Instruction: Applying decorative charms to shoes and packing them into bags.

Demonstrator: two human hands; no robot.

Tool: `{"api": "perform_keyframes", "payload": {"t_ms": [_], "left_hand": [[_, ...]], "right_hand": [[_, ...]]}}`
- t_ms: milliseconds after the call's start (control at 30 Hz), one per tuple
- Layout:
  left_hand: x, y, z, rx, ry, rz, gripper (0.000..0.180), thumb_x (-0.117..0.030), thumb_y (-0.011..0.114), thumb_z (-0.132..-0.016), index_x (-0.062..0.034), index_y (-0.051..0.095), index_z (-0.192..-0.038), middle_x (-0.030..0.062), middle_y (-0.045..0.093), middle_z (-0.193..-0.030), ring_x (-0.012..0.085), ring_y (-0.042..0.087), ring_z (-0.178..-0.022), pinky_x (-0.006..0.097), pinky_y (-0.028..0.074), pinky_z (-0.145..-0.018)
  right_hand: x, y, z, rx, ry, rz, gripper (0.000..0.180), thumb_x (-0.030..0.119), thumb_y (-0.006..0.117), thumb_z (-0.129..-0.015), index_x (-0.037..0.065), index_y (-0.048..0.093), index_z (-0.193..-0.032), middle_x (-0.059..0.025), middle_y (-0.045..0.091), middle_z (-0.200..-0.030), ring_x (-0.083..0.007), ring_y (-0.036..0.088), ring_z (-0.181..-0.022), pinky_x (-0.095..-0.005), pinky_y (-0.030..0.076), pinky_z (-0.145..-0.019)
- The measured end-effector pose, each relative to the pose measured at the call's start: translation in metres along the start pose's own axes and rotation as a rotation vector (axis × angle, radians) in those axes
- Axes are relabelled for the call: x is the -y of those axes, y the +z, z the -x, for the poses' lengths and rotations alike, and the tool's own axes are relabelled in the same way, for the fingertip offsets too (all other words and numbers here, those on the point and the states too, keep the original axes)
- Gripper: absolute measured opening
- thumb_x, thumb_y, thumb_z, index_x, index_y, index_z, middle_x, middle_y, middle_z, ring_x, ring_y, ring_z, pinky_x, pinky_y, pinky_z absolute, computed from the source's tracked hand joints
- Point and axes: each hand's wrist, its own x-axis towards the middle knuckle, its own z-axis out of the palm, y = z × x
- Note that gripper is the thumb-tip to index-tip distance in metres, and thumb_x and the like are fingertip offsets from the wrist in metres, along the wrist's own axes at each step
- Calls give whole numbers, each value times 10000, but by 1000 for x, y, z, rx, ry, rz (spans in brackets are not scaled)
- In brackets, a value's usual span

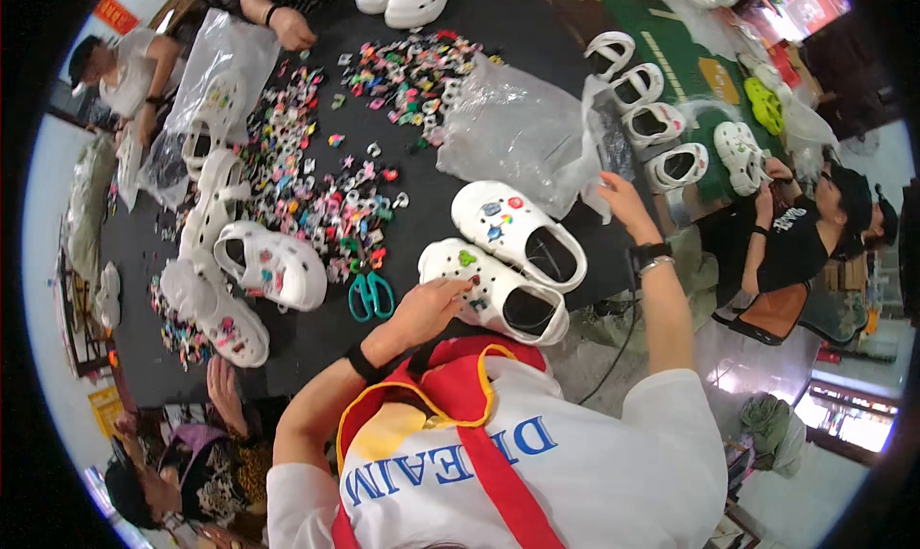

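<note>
A pair of white clogs lies side by side in front of me. On the toe of the nearer clog (492, 295) is my left hand (429, 311), its fingers closed over the upper beside a green charm and a small dark reddish one. The farther clog (517, 233) carries blue, red and multicoloured charms. At the right table edge my right hand (628, 207) pinches the rim of a clear plastic bag (522, 127), which spreads over the dark table behind the clogs. Teal-handled scissors (371, 296) lie left of my left hand.
Loose colourful charms (350, 204) cover the dark table (321, 343). More white clogs (273, 266) stand at left, and others (677, 166) line the right edge. Co-workers sit around; one person's hand (290, 29) reaches in at the far side. A cable (621, 348) hangs by my right arm.
</note>
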Motion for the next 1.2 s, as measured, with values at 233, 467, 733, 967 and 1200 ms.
{"api": "perform_keyframes", "payload": {"t_ms": [233,467,733,967,1200], "left_hand": [[22,-3,9,-226,-114,-83,274,-97,544,-749,-54,548,-1020,149,554,-942,337,508,-917,391,425,-780],[42,10,20,-252,-654,437,464,-256,503,-851,-28,359,-1229,113,522,-909,192,531,-756,284,444,-651],[59,-30,-17,-523,-285,591,472,-194,490,-863,-38,334,-1280,77,552,-990,116,508,-819,246,422,-696],[45,-37,-36,-366,-283,474,349,-167,511,-839,-21,476,-1154,46,570,-881,98,525,-746,212,408,-641],[72,-31,32,-582,-291,240,332,-116,519,-813,20,478,-1113,48,595,-831,124,543,-729,241,432,-646]], "right_hand": [[37,19,83,76,145,-278,388,279,523,-849,42,507,-1156,5,567,-921,-77,504,-798,-207,392,-663],[40,78,141,70,339,-673,704,378,579,-788,107,232,-1338,-92,409,-1225,-213,461,-1068,-321,457,-727],[81,116,133,208,356,-559,640,341,557,-818,76,248,-1311,-76,451,-1138,-182,478,-943,-379,430,-697],[53,44,46,56,320,-1011,618,120,458,-830,205,162,-1366,-36,572,-774,-76,445,-547,-234,371,-487],[36,78,-4,131,226,-703,312,378,474,-813,153,434,-600,1,419,-474,-100,336,-346,-234,260,-335]]}}
